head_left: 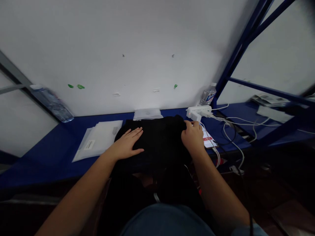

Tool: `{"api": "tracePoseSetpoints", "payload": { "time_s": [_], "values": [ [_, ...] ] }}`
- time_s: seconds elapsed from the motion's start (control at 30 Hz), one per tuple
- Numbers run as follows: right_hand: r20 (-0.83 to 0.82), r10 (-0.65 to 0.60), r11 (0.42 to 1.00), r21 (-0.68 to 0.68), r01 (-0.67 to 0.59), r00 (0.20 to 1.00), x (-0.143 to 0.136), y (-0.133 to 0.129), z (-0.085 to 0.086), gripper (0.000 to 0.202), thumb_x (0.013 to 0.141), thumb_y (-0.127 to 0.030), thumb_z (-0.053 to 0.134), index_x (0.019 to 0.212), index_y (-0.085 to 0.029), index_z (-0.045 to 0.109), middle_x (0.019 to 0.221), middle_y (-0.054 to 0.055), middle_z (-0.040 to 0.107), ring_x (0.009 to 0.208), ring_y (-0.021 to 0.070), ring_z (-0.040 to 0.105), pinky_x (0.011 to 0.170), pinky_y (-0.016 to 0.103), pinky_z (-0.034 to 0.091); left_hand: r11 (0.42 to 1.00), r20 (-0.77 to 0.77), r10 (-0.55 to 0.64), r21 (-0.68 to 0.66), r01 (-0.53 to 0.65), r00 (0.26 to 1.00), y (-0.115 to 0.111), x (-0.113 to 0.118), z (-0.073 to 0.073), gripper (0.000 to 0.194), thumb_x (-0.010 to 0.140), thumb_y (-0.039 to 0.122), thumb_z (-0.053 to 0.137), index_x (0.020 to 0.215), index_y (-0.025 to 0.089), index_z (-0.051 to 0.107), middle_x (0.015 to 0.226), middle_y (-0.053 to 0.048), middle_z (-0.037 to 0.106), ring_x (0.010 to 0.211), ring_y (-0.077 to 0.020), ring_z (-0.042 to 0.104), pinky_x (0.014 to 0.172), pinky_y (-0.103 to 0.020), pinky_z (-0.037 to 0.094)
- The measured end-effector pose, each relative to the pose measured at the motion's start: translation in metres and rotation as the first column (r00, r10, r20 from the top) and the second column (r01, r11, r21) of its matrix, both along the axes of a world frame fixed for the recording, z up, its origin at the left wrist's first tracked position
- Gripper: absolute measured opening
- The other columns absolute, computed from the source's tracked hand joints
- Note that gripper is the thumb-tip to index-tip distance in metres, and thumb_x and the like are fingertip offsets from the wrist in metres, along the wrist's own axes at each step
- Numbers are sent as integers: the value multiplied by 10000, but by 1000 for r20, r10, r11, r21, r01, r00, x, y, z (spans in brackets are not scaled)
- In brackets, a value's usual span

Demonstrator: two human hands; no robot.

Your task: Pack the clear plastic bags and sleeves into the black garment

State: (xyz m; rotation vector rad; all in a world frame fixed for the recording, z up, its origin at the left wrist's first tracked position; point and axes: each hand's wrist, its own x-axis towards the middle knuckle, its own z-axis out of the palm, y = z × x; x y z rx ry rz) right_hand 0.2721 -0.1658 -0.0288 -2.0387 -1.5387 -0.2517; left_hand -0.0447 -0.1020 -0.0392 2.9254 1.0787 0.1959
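Note:
A black piece of cloth [157, 141], which looks like a folded garment, lies at the front of the blue desk and reaches its near edge. Its exact kind is too dark to make out. My left hand [129, 142] rests flat on the cloth's left part with the fingers stretched out. At the right edge, my right hand [193, 136] is closed, thumb and fingers pinching the border of the cloth. Left of the cloth are flat white translucent plastic bags [100, 137] with small labels. Another clear bag [147, 114] lies behind it, against the wall.
A white power strip [199, 110] with plugs and cables stands at the back right, near a phone [209, 139] with a lit screen. Plastic bottles stand at the right [208, 94] and left [52, 103]. White cables [236, 150] hang over the front edge. Blue frame posts [236, 59] rise on the right.

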Motion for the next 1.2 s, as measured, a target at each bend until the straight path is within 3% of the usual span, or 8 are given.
{"api": "tracePoseSetpoints", "payload": {
  "time_s": [0.1,0.17,0.23,0.4,0.63,0.9,1.07,1.2],
  "values": [
    [82,232,969,65,-238,969,-11,4,0,503,952,-206,429,1435,-139,553,1456,196,527,1340,330,494,1100,481,406,999,21,-40,-17,41,999,-1,1,3,771,977,568,471,1604,189,231,1666,-115,247,1529,-263,274,1260,-482,194],
    [132,390,921,-29,-389,912,-17,8,-4,497,994,-282,430,1468,-171,527,1517,155,499,1405,310,447,1163,481,351,999,35,-37,-20,38,999,-1,2,3,694,1013,537,403,1601,202,249,1664,-104,257,1527,-253,279,1257,-476,209],
    [143,453,888,-160,-431,880,-19,12,-11,499,1014,-349,439,1477,-185,521,1536,143,494,1436,325,421,1184,517,317,1000,38,-8,-18,9,999,0,2,0,657,1028,532,359,1590,201,285,1659,-107,269,1523,-258,289,1249,-479,231],
    [80,462,864,-265,-427,883,-11,21,-21,526,1029,-401,425,1470,-130,521,1514,169,517,1425,328,449,1161,497,367,995,32,96,-21,-95,995,7,1,-3,640,1033,528,311,1569,179,337,1647,-118,298,1523,-268,290,1245,-509,228],
    [-36,514,855,-64,-515,857,-25,38,5,489,1001,-359,489,1418,-115,561,1360,166,650,1267,290,603,1102,434,449,950,38,310,19,-311,950,32,14,22,566,1035,406,337,1515,118,427,1602,-146,388,1499,-268,344,1239,-464,261],
    [-100,578,783,-210,-585,810,-43,63,4,357,922,-330,656,1212,-127,700,1216,157,703,1141,274,653,1003,382,501,917,22,399,-24,-398,917,46,22,17,371,982,270,434,1238,201,694,1440,-84,603,1360,-270,539,1129,-415,442],
    [-109,596,789,-109,-605,796,-39,67,-1,195,928,-229,619,1082,-149,708,1106,110,712,1051,217,644,961,340,494,921,158,389,-63,-384,907,47,15,16,324,949,297,450,1071,229,742,1287,-70,708,1160,-309,670,954,-470,559],
    [-110,628,776,5,-631,771,-34,58,2,140,934,-204,581,1027,-164,677,1051,91,706,1008,206,630,932,340,487,940,265,324,22,-341,908,37,9,24,345,964,333,411,1066,230,725,1259,-73,721,1189,-296,661,992,-484,548]
  ]
}}
